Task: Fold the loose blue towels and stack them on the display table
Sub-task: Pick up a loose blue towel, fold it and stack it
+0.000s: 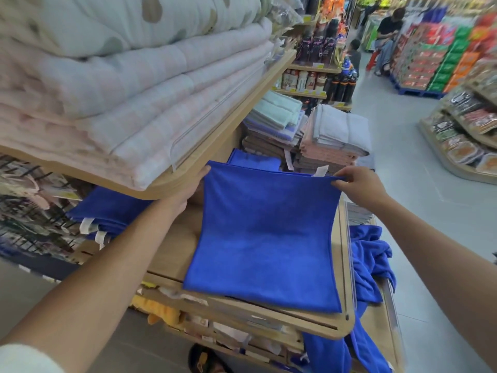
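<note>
I see the wooden desk (174,254) under a shelf of quilts (129,84). A blue towel (266,238) lies spread on the desk, its far edge raised. My left hand (192,188) and right hand (360,184) each pinch a far corner, fingers closed on cloth. Loose towels (371,265) hang at right.

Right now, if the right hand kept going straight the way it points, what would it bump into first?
Probably the white paper tag on the spread blue microfibre towel, just past the right hand pinching its far edge. Beyond it sits the stack of folded pink and grey towels; depth is unclear.
</note>
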`<state>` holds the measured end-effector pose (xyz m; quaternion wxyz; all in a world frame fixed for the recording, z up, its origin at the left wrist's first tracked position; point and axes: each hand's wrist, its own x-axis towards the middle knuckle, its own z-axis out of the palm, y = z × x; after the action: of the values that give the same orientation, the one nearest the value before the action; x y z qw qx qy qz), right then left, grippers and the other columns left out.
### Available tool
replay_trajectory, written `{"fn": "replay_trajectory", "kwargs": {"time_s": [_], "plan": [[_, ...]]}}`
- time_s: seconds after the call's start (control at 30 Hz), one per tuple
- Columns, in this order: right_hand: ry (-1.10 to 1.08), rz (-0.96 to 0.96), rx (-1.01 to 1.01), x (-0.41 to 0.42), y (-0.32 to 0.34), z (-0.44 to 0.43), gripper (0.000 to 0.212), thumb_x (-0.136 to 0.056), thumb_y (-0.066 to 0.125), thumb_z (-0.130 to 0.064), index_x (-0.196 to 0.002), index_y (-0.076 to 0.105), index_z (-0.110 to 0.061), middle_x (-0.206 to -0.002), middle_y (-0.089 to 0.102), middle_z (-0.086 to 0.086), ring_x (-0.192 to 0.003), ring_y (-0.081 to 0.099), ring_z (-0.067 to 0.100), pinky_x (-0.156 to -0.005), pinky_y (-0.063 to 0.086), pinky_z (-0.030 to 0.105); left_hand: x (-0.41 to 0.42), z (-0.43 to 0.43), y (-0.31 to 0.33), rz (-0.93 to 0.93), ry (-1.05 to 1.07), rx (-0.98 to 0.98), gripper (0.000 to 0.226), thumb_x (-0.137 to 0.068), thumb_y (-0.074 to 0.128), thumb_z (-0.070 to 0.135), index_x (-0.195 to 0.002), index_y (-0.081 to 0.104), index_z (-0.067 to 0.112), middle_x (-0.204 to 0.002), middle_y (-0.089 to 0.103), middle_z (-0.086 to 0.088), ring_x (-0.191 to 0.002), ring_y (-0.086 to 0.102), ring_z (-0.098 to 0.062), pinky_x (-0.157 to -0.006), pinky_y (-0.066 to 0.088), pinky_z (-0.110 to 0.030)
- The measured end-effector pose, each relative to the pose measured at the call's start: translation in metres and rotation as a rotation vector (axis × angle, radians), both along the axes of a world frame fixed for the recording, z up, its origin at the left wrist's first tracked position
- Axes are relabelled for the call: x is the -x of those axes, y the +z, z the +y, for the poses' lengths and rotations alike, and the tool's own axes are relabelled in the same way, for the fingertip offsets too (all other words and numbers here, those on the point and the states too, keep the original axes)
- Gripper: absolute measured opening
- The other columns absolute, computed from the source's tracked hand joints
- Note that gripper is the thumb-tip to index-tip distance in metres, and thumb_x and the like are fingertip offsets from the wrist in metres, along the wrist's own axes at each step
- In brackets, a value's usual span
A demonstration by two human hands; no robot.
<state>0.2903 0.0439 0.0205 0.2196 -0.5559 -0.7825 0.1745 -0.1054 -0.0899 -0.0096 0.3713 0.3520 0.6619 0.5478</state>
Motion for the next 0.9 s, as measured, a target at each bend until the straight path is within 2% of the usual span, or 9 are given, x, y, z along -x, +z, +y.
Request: {"fn": "replay_trajectory", "kwargs": {"time_s": [0.1,0.2,0.33,0.47,0.53,0.6,0.73,0.83,0.9], "plan": [[0.028,0.055,-0.007,-0.006,-0.005,-0.018,0.007,-0.091,0.071,-0.021,-0.092,0.076,-0.026,-0.084,0.069,-0.008,-0.087,0.066,0.017,-0.07,0.042,0.027,-0.009,-0.015,-0.001,-0.05,0.026,-0.028,0.027,-0.102,0.058,0.022,-0.128,0.062,0.016,-0.136,0.064,-0.009,-0.114,0.064,-0.016,-0.082,0.052,-0.022],[0.101,0.128,-0.019,-0.018,-0.001,-0.046,0.016,-0.089,0.074,-0.018,-0.085,0.072,-0.033,-0.079,0.07,-0.016,-0.08,0.066,0.004,-0.066,0.041,0.009,-0.013,-0.043,0.008,-0.027,0.023,-0.074,0.019,-0.1,0.057,0.016,-0.11,0.068,0.027,-0.128,0.068,-0.006,-0.118,0.064,-0.017,-0.084,0.051,-0.023],[0.307,0.15,-0.013,-0.045,0.004,-0.106,0.023,-0.085,0.078,-0.019,-0.09,0.072,-0.041,-0.087,0.071,-0.022,-0.083,0.066,0.001,-0.073,0.046,0.008,-0.013,-0.106,0.009,0.102,-0.043,-0.118,0.035,-0.093,0.054,0.008,-0.079,0.074,0.033,-0.11,0.077,0.005,-0.11,0.068,-0.008,-0.089,0.051,-0.029],[0.554,-0.317,0.052,-0.068,-0.025,-0.162,0.015,-0.087,0.065,-0.052,-0.099,0.069,-0.046,-0.093,0.063,-0.033,-0.097,0.058,-0.003,-0.085,0.044,0.017,-0.013,-0.168,-0.029,0.25,-0.215,0.1,0.019,-0.081,0.053,0.023,-0.074,0.071,0.022,-0.11,0.075,0.011,-0.111,0.066,-0.003,-0.099,0.047,-0.035],[0.606,-0.544,0.089,-0.073,-0.042,-0.175,0.036,-0.085,0.052,-0.07,-0.107,0.068,-0.047,-0.101,0.059,-0.034,-0.104,0.05,-0.008,-0.095,0.034,0.02,-0.019,-0.184,-0.054,0.339,-0.24,0.209,0.017,-0.083,0.057,0.022,-0.08,0.073,0.026,-0.109,0.073,0.017,-0.112,0.065,-0.003,-0.099,0.048,-0.035],[0.571,-0.551,0.119,-0.067,-0.05,-0.18,0.046,-0.085,0.044,-0.075,-0.111,0.068,-0.046,-0.106,0.06,-0.032,-0.107,0.049,-0.007,-0.098,0.033,0.022,-0.028,-0.187,-0.073,0.537,-0.192,0.216,0.024,-0.086,0.061,0.014,-0.086,0.072,0.036,-0.107,0.07,0.022,-0.108,0.062,0.002,-0.093,0.049,-0.029],[0.482,-0.324,0.062,-0.018,-0.073,-0.18,0.035,-0.1,0.049,-0.051,-0.128,0.064,-0.036,-0.124,0.063,-0.019,-0.117,0.054,0.007,-0.1,0.044,0.029,-0.068,-0.159,-0.083,0.886,-0.223,0.028,0.032,-0.094,0.055,0.012,-0.1,0.068,0.04,-0.112,0.06,0.031,-0.111,0.053,0.007,-0.091,0.044,-0.017],[0.435,-0.18,0.082,0.039,-0.1,-0.182,0.045,-0.104,0.049,-0.034,-0.148,0.05,-0.023,-0.148,0.051,-0.005,-0.137,0.044,0.016,-0.111,0.039,0.032,-0.103,-0.125,-0.088,1.005,-0.278,-0.023,0.033,-0.1,0.051,0.012,-0.129,0.066,0.02,-0.134,0.061,0.008,-0.13,0.051,-0.014,-0.108,0.038,-0.027],[0.411,-0.173,0.05,0.074,-0.116,-0.181,0.052,-0.106,0.045,-0.03,-0.155,0.04,-0.014,-0.16,0.041,0.003,-0.148,0.034,0.021,-0.12,0.028,0.034,-0.121,-0.106,-0.093,1.074,-0.33,0.102,0.044,-0.106,0.043,0.021,-0.149,0.048,0.016,-0.155,0.045,0.001,-0.148,0.033,-0.018,-0.12,0.026,-0.033]]}}
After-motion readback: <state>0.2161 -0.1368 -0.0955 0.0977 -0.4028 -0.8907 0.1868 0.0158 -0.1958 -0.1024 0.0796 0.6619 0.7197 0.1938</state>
